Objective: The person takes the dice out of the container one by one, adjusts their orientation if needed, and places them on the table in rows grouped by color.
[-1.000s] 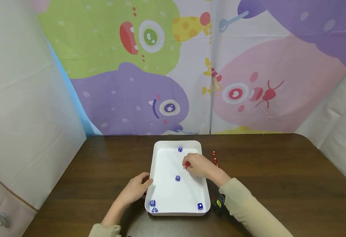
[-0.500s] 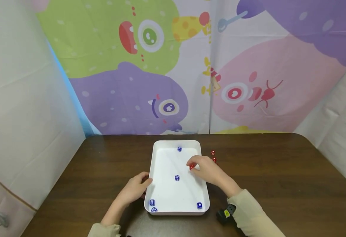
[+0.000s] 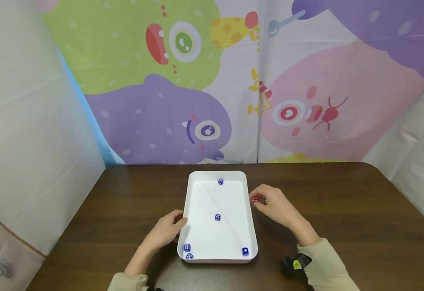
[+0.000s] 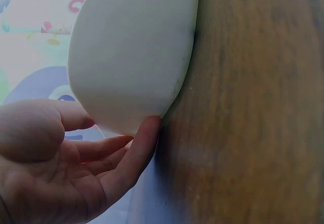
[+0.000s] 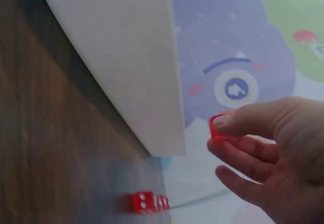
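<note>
grip of right hand (image 3: 275,205) pinches 1 red die (image 3: 255,200); left hand (image 3: 166,231) holds tray (image 3: 201,202), white-pipped blue dice (image 3: 217,217) inside.

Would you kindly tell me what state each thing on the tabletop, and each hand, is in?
left hand: gripping the white tray at its left side
right hand: pinching the red die
white tray: open side up, on the table
red die: held, to the right of the white tray
blue dice: five, all in the white tray
other red dice: on the table, outside the white tray
</note>
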Tool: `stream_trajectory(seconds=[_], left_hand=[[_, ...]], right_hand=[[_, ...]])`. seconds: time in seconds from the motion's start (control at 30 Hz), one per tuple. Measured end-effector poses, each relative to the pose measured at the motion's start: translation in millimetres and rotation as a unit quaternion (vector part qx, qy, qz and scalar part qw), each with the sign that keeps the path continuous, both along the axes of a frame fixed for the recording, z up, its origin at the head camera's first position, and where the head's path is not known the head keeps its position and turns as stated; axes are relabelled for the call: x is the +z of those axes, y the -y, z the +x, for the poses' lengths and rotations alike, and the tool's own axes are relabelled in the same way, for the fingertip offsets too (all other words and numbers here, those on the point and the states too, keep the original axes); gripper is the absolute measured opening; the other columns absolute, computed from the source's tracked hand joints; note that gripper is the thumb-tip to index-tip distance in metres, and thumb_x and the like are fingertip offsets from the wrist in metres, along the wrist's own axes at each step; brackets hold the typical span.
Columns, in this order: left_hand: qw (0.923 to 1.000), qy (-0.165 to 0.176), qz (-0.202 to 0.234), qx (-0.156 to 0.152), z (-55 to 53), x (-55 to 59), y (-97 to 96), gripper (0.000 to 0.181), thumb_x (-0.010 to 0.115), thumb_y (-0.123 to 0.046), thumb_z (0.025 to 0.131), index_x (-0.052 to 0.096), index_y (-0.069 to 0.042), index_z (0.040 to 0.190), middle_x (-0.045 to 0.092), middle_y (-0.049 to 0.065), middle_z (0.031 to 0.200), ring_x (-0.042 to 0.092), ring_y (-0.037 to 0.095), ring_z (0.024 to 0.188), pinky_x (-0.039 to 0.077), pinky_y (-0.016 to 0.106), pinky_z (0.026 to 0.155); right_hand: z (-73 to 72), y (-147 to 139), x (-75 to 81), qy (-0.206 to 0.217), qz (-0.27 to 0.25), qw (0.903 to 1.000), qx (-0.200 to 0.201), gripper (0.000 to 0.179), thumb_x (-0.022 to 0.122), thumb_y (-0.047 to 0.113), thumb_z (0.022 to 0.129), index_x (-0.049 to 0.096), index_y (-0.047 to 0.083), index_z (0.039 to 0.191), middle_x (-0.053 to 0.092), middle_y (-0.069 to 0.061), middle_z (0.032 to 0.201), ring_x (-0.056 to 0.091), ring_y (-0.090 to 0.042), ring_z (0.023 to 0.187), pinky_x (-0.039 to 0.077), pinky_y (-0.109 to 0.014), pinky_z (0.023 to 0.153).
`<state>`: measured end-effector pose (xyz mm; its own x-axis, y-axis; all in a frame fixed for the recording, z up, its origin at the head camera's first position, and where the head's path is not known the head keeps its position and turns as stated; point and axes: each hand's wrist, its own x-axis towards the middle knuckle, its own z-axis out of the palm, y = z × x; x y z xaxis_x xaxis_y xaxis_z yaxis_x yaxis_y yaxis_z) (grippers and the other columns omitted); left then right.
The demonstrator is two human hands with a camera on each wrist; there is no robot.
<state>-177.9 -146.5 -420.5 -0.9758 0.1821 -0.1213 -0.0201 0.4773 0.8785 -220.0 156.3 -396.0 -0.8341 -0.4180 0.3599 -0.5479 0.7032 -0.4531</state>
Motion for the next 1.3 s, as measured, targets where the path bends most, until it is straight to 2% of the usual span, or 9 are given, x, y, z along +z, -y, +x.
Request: stream_trajectory(seconds=[0.1,0.23,0.37,0.53,0.7,1.0,1.3], left_hand=[[1.0000,0.002,0.003,0.000,0.1,-0.8,-1.0,0.034,0.045,-0.017,0.088,0.045,0.004,0.114,0.056,0.014,0.089,0.055,0.017,0.063,0.048,0.029,0.047],[1.0000,0.002,0.001,0.006,-0.3,-2.0,-1.5,0.034,0.045,-0.018,0.088,0.045,0.004,0.114,0.056,0.014,0.090,0.055,0.018,0.065,0.048,0.029,0.048],[0.9999,0.004,-0.002,0.011,-0.8,-2.6,-1.6,0.035,0.046,-0.019,0.087,0.045,0.003,0.115,0.056,0.013,0.091,0.056,0.017,0.066,0.049,0.029,0.049],[0.9999,0.005,-0.005,0.013,-1.8,-3.5,-1.6,0.034,0.046,-0.018,0.087,0.046,0.002,0.114,0.056,0.012,0.089,0.055,0.017,0.064,0.049,0.029,0.048],[0.9998,0.004,-0.010,0.015,-2.2,-4.1,-1.0,0.033,0.046,-0.018,0.087,0.047,0.001,0.113,0.055,0.012,0.088,0.055,0.017,0.065,0.049,0.029,0.049],[0.9997,0.007,-0.012,0.022,-0.2,-2.3,-1.9,0.032,0.047,-0.018,0.087,0.047,0.001,0.113,0.055,0.012,0.089,0.055,0.017,0.066,0.049,0.029,0.049],[0.9996,0.007,-0.014,0.024,0.1,-1.5,-3.3,0.033,0.047,-0.019,0.087,0.047,0.000,0.114,0.055,0.011,0.089,0.055,0.017,0.066,0.048,0.029,0.049]], right_hand=[[1.6,-11,1.8,-0.005,0.003,0.9999,-0.011,0.014,0.064,0.003,0.070,0.064,0.008,0.084,0.056,0.002,0.079,0.053,-0.012,0.070,0.047,-0.026,0.062],[1.7,-21,3.4,0.012,0.031,0.9993,-0.015,0.012,0.065,0.004,0.069,0.064,0.008,0.080,0.056,0.002,0.078,0.052,-0.012,0.070,0.045,-0.026,0.063],[1.9,-27,3.6,0.055,0.062,0.9964,-0.019,0.010,0.065,0.005,0.068,0.064,0.009,0.077,0.054,0.003,0.074,0.049,-0.011,0.067,0.044,-0.027,0.062],[1.5,-33,0.7,0.120,0.103,0.9872,-0.018,0.010,0.066,0.005,0.069,0.062,0.013,0.075,0.053,0.006,0.069,0.047,-0.010,0.065,0.042,-0.026,0.059],[0.8,-32,-3.3,0.165,0.115,0.9793,-0.020,0.012,0.066,0.004,0.070,0.062,0.013,0.076,0.053,0.006,0.068,0.046,-0.011,0.064,0.042,-0.027,0.060],[0.9,-30,-7.2,0.189,0.116,0.9748,-0.023,0.013,0.067,0.004,0.069,0.061,0.013,0.076,0.050,0.004,0.065,0.045,-0.012,0.061,0.040,-0.026,0.056],[0.8,-31,-9.6,0.181,0.128,0.9751,-0.011,0.015,0.068,0.003,0.067,0.060,0.012,0.076,0.049,0.005,0.063,0.044,-0.011,0.060,0.039,-0.026,0.055]])
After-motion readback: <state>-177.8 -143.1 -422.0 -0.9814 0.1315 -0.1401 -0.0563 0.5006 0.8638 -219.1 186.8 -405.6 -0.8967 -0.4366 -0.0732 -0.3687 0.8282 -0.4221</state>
